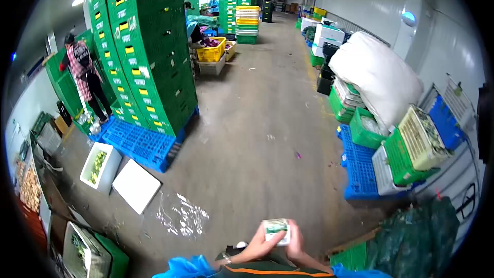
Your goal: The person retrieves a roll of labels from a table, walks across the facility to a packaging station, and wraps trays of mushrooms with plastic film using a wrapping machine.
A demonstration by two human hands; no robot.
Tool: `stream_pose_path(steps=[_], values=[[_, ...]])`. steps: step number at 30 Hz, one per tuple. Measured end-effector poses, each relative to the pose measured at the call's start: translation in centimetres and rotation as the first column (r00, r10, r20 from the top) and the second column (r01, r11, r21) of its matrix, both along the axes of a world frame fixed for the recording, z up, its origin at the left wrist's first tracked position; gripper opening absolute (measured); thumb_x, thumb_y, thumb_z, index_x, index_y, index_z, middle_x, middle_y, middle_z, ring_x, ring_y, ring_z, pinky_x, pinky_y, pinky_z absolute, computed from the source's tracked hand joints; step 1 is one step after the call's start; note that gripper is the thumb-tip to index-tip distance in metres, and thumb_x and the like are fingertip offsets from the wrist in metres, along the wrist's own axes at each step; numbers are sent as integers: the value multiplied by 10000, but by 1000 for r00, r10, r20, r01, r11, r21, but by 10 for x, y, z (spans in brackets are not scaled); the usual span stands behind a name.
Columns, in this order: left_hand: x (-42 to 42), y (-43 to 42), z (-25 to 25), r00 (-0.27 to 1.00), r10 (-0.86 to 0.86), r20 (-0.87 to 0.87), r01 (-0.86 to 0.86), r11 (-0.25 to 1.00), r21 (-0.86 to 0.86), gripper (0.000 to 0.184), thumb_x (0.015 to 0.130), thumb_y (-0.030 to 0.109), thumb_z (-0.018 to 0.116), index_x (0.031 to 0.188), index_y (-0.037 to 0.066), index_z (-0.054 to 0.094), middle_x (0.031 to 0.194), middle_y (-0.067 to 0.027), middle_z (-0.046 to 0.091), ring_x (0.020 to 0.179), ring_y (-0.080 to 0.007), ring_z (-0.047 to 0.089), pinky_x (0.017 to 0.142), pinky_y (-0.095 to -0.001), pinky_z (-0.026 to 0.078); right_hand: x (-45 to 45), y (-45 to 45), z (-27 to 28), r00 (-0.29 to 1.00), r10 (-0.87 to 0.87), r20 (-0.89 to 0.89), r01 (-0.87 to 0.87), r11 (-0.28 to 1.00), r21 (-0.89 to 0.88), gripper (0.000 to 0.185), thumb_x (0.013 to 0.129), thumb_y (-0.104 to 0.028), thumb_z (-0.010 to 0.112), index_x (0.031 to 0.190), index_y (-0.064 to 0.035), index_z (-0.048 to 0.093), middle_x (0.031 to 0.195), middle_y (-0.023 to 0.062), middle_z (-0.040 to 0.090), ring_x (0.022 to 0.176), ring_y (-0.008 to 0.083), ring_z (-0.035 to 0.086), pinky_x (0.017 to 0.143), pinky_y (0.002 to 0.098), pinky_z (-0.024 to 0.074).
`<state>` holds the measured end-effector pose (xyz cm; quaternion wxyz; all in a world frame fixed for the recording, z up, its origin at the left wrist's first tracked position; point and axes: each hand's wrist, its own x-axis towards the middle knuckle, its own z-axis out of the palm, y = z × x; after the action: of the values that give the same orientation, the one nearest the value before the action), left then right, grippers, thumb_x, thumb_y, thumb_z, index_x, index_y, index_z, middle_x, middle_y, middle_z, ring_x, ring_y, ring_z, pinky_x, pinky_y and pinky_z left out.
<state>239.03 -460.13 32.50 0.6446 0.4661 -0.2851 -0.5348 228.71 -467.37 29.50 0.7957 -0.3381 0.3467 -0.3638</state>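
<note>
Low in the head view, a small white packet with a green printed label (275,226) is held in front of my body. My left hand (259,247) is closed on its left side, with the thumb across its lower front. Against the right edge of the packet, my right hand (295,242) is curled, and its fingertips are partly hidden. Blue sleeves and a dark apron with an orange edge show beneath the hands. On the floor to the left lies a crumpled clear plastic sheet (182,216).
Tall green crate stacks (154,46) stand on a blue pallet (136,144) at left, near a person (82,72). A white foam box (106,167) and its lid (136,186) lie nearby. Crates and a big white sack (375,72) line the right wall beside another blue pallet (358,162).
</note>
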Motion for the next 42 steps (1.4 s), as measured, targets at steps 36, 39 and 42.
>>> stream_pose_path(steps=[36,39,42], values=[[724,-1481,-29,652,67,755,202,945,-258,404,835,255,537,1126,-5,430,1141,-197,409,1081,-327,366,931,-387,296,716,-1423,-1,939,-306,159,269,939,215,296,877,-308,447,1071,-88,483,995,53,554,885,156,546,763,301,453],[775,-1618,-36,650,134,748,80,967,-243,435,854,289,509,1139,-22,401,1145,-210,407,1086,-318,376,933,-387,303,782,-1559,3,907,-412,93,416,909,-29,334,869,-247,472,1146,-69,414,1070,54,498,965,157,508,809,310,434],[855,-1723,-2,964,-102,244,85,993,80,464,870,324,506,1169,-6,375,1112,-148,450,1053,-197,427,883,-318,366,853,-1675,25,974,-228,6,219,926,-307,287,873,-160,472,1125,-42,398,1073,63,469,980,130,463,843,279,391]])
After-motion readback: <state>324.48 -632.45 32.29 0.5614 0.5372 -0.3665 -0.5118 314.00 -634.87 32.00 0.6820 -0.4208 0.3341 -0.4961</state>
